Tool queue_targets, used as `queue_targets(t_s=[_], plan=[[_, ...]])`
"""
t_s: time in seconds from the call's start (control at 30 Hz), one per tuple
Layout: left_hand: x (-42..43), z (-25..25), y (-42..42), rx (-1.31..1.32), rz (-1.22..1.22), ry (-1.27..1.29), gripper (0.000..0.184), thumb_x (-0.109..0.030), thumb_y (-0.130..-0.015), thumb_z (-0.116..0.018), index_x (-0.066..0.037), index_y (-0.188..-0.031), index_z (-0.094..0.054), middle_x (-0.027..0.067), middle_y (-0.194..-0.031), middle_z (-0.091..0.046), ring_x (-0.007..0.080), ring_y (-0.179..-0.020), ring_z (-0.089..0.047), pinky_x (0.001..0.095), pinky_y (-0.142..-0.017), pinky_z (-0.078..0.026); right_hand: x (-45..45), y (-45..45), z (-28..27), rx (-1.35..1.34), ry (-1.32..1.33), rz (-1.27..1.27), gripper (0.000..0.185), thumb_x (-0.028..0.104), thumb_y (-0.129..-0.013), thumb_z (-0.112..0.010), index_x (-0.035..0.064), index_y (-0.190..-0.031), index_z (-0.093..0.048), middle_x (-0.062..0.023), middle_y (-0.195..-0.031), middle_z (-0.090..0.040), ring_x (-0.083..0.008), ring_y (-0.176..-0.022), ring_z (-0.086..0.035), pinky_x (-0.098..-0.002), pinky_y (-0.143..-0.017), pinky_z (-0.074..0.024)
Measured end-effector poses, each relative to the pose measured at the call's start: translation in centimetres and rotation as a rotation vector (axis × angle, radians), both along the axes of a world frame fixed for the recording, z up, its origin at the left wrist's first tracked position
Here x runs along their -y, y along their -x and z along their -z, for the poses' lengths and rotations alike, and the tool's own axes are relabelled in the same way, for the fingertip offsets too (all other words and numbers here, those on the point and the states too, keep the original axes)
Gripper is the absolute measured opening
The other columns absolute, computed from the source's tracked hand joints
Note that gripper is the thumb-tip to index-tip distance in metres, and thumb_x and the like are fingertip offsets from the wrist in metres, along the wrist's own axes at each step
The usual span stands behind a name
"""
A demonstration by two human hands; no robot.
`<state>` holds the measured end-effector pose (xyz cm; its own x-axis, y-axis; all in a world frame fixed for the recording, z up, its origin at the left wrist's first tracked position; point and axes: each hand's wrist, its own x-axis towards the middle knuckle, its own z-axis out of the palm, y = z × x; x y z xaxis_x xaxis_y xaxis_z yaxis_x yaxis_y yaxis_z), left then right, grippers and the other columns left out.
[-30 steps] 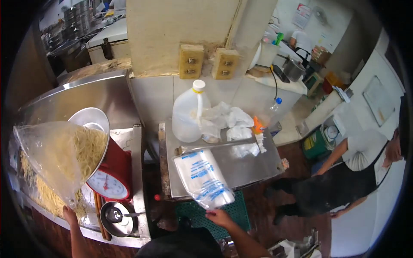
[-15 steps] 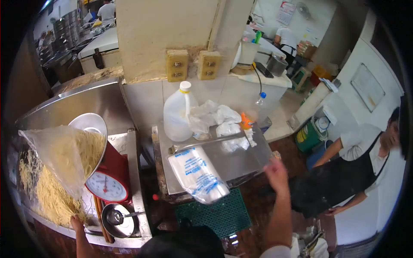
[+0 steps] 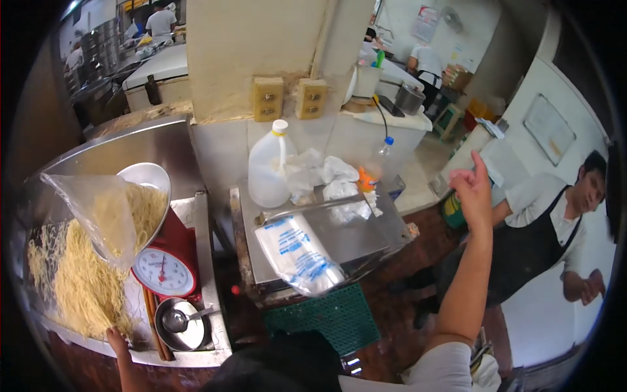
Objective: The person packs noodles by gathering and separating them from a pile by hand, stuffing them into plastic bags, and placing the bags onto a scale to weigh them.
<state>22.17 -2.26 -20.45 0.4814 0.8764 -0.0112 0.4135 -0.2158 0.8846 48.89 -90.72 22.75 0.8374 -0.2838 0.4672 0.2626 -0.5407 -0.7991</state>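
At the tray's front edge, the fingertips of my left hand (image 3: 118, 342) are closed on the lower end of the loose noodles (image 3: 81, 281). My right hand (image 3: 473, 189) is raised at the right, empty, with the index finger stretched up and the other fingers partly curled. A clear plastic bag (image 3: 98, 212) with noodles lies in the metal pan (image 3: 147, 175) on the red scale (image 3: 179, 238). On the steel table (image 3: 366, 245) rests a pack of plastic bags (image 3: 297, 255) with blue print, touched by neither hand.
A bowl with a ladle (image 3: 181, 323) stands by the scale. Behind the pack are a plastic jug (image 3: 268, 170), crumpled bags (image 3: 339, 183) and a bottle (image 3: 384, 153). A person in a dark apron (image 3: 516, 261) stands close at the right, beyond my raised arm.
My right hand has left the pack of bags and risen to the far right. My left hand has shifted slightly along the noodles. The view has turned, and the other person has lifted a hand.
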Motion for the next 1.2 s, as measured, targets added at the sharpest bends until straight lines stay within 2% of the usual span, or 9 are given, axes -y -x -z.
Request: queue_targets(t_s=[0.13, 0.33, 0.53, 0.67, 0.7, 0.8, 1.0, 1.1, 1.2], plan=[[1.7, -2.2, -0.2, -0.067, -0.008, 0.089, 0.02, -0.022, -0.09, -0.043, -0.01, -0.075, -0.039, 0.0017, -0.065, -0.04, 0.0114, -0.055, -0.042, 0.0278, -0.044, -0.035, -0.2, 0.3, 0.4, -0.006, -0.005, -0.002, 0.069, 0.006, -0.083, -0.058, -0.0003, -0.141, -0.021, -0.0081, -0.093, -0.061, -0.0085, -0.08, -0.055, -0.0206, -0.073, -0.0431], [0.3, -0.4, -0.4, -0.026, -0.031, 0.099, 0.023, -0.023, -0.091, -0.044, -0.006, -0.076, -0.04, 0.0047, -0.064, -0.041, 0.0146, -0.056, -0.042, 0.0301, -0.046, -0.038, 0.2, 1.5, 0.9, -0.012, -0.007, -0.02, 0.069, 0.005, -0.083, -0.059, -0.0004, -0.141, -0.021, -0.0084, -0.093, -0.061, -0.0078, -0.079, -0.054, -0.0207, -0.073, -0.0431], [-0.9, 1.2, -0.5, -0.072, 0.038, -0.149, 0.028, -0.024, -0.091, -0.044, -0.004, -0.072, -0.039, 0.006, -0.064, -0.039, 0.0157, -0.057, -0.037, 0.0324, -0.05, -0.038, 1.1, 3.9, 0.8, -0.003, 0.015, 0.013, 0.068, 0.005, -0.084, -0.06, -0.0002, -0.141, -0.022, -0.0093, -0.093, -0.061, -0.0085, -0.079, -0.055, -0.0212, -0.074, -0.0432], [-1.3, 1.9, -0.7, -0.066, 0.034, -0.162, 0.033, -0.027, -0.091, -0.046, -0.003, -0.07, -0.038, 0.0059, -0.062, -0.037, 0.0185, -0.056, -0.036, 0.037, -0.051, -0.036, 0.5, 5.4, 0.3, 0.001, 0.006, 0.045, 0.069, 0.004, -0.084, -0.06, -0.0006, -0.141, -0.021, -0.0095, -0.092, -0.061, -0.0089, -0.079, -0.056, -0.0218, -0.075, -0.0434], [-1.6, 2.0, -0.5, -0.146, 0.071, -0.294, 0.034, -0.028, -0.091, -0.046, -0.003, -0.07, -0.039, 0.0062, -0.061, -0.036, 0.0186, -0.056, -0.035, 0.0378, -0.052, -0.036, 0.5, 5.6, 0.3, -0.009, 0.005, 0.055, 0.069, 0.004, -0.084, -0.06, -0.0006, -0.141, -0.021, -0.0095, -0.092, -0.061, -0.0091, -0.079, -0.056, -0.0219, -0.075, -0.0435], [-0.2, 0.6, -0.7, -0.129, 0.059, -0.193, 0.033, -0.027, -0.091, -0.045, -0.001, -0.071, -0.039, 0.0083, -0.061, -0.037, 0.0205, -0.056, -0.036, 0.0389, -0.053, -0.036, 0.4, 6.1, 0.1, -0.027, 0.004, 0.075, 0.07, 0.005, -0.083, -0.061, -0.0005, -0.141, -0.021, -0.0093, -0.093, -0.061, -0.0095, -0.079, -0.056, -0.0221, -0.075, -0.0436], [-2.7, 2.1, -0.1, -0.22, 0.111, -0.227, 0.032, -0.027, -0.091, -0.045, 0.003, -0.08, -0.043, 0.0175, -0.071, -0.045, 0.0294, -0.064, -0.041, 0.0421, -0.062, -0.04, 0.2, 6.5, 0.4, 0.01, -0.02, 0.063, 0.072, 0.006, -0.083, -0.062, 0.0, -0.141, -0.021, -0.0087, -0.091, -0.061, -0.0099, -0.079, -0.056, -0.0226, -0.074, -0.0442], [-3.5, 2.3, 0.6, -0.434, 0.332, -0.596, 0.031, -0.027, -0.093, -0.043, 0.003, -0.085, -0.045, 0.0181, -0.078, -0.048, 0.0307, -0.069, -0.046, 0.041, -0.065, -0.044, -0.3, 6.8, 0.0, 0.0, -0.014, 0.068, 0.073, 0.007, -0.082, -0.063, 0.0001, -0.141, -0.021, -0.0096, -0.093, -0.062, -0.0105, -0.08, -0.056, -0.0226, -0.074, -0.0443], [-3.1, 2.3, -0.4, 0.047, 0.07, 0.153, 0.021, -0.024, -0.091, -0.043, -0.004, -0.083, -0.043, 0.0077, -0.073, -0.043, 0.0207, -0.06, -0.046, 0.0369, -0.047, -0.043, -0.9, 7.2, -0.5, -0.002, 0.033, 0.096, 0.073, 0.007, -0.081, -0.063, 0.0003, -0.141, -0.021, -0.0104, -0.094, -0.062, -0.011, -0.08, -0.056, -0.0226, -0.074, -0.0442]])
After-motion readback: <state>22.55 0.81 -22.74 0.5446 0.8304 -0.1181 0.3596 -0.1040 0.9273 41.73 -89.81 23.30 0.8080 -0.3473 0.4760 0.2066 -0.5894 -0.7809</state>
